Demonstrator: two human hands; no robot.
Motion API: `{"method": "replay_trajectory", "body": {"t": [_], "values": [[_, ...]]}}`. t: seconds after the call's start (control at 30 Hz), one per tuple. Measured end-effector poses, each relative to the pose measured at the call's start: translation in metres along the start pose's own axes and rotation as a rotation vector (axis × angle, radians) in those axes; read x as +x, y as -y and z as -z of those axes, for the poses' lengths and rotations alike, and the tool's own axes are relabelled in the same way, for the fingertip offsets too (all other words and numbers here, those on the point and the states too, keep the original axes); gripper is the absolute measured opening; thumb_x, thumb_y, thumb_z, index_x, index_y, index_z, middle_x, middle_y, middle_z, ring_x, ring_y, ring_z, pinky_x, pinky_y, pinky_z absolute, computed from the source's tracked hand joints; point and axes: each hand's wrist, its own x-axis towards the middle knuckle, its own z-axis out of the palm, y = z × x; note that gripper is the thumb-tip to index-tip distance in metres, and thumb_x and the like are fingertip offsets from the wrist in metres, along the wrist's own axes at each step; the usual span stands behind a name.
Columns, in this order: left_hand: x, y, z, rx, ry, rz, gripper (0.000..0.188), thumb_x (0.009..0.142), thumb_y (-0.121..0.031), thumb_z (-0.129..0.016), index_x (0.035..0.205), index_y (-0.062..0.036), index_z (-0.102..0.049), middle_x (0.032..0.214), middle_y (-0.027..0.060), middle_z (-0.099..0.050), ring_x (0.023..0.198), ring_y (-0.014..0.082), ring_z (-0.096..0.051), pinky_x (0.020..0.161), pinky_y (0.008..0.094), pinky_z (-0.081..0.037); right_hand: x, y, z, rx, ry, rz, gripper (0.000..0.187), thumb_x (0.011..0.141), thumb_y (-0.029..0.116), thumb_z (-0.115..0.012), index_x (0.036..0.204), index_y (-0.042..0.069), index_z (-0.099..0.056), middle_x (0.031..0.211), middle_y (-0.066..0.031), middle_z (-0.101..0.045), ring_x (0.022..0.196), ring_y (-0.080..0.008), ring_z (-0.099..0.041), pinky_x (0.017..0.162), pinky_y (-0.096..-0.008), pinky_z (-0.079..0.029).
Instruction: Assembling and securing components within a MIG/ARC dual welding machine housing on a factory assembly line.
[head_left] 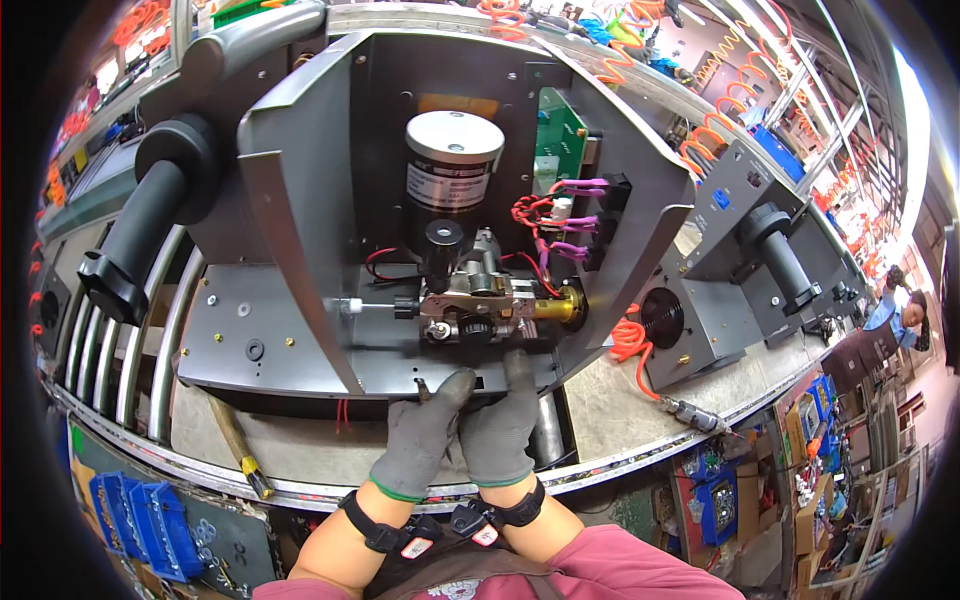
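On bench (615, 425) | casing (315, 170) — opens toward person, lengthwise left-right | left hand (415, 440), right hand (498, 432) — grip unclear

Pale workbench (612, 425), dark metal housing (388, 368) on top, second housing (715, 325) at right, yellowish bar (238, 442), grey driver (697, 415)

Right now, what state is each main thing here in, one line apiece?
Left hand: gloved, at the front edge of the metal case, grip unclear.
Right hand: gloved, beside the left, grip unclear.
Metal case: open at front and top.
Dark cylinder with silver cap: upright inside the case.
Purple-sleeved connectors: attached to a black block.
Circuit board: upright, partly hidden.
Silver hand tool: unheld, lying on the workbench.
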Motion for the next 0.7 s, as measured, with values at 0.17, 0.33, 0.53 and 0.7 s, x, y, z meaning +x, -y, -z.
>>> {"method": "replay_trajectory", "body": {"t": [0.17, 0.33, 0.53, 0.7], "values": [[-0.004, 0.009, 0.015, 0.182, -0.005, 0.03, 0.025, 0.079, -0.023, -0.071, 0.072, -0.0032, -0.058, 0.065, -0.0011, -0.053, 0.057, 0.005, -0.043, 0.051, 0.0227, -0.034, 0.006, -0.003, -0.003, -0.129, -0.092, 0.072, 0.033, 0.091, 0.031, -0.046, 0.111, 0.005, -0.051, 0.102, -0.0075, -0.057, 0.092, -0.0175, -0.056, 0.085, -0.0332, -0.046], [-0.044, -0.001, 0.03, 0.214, 0.149, -0.159, 0.028, 0.083, -0.017, -0.065, 0.099, 0.0051, -0.061, 0.084, 0.0017, -0.061, 0.071, 0.007, -0.052, 0.063, 0.0236, -0.043, 0.015, -0.011, 0.015, -0.25, -0.11, 0.159, 0.03, 0.088, 0.024, -0.056, 0.103, -0.001, -0.057, 0.096, -0.007, -0.059, 0.084, -0.0161, -0.057, 0.077, -0.0286, -0.048], [-0.077, -0.032, 0.056, 0.735, 0.155, -0.626, 0.025, 0.081, 0.002, -0.053, 0.105, -0.0012, -0.062, 0.076, 0.0015, -0.056, 0.066, 0.0077, -0.051, 0.059, 0.0224, -0.041, 0.021, -0.007, 0.036, -1.261, 0.178, 0.78, 0.034, 0.083, -0.01, -0.044, 0.116, -0.006, -0.051, 0.1, -0.0103, -0.059, 0.089, -0.013, -0.057, 0.078, -0.0242, -0.048], [-0.097, -0.087, 0.072, 0.865, -0.134, -0.969, 0.038, 0.093, -0.035, -0.05, 0.102, -0.0008, -0.063, 0.071, 0.0065, -0.053, 0.064, 0.0129, -0.053, 0.057, 0.0259, -0.041, 0.026, -0.012, 0.045, -1.033, 0.102, 0.553, 0.026, 0.09, 0.001, -0.047, 0.116, -0.004, -0.051, 0.104, -0.0057, -0.055, 0.09, -0.0076, -0.053, 0.069, -0.0202, -0.047]]}}
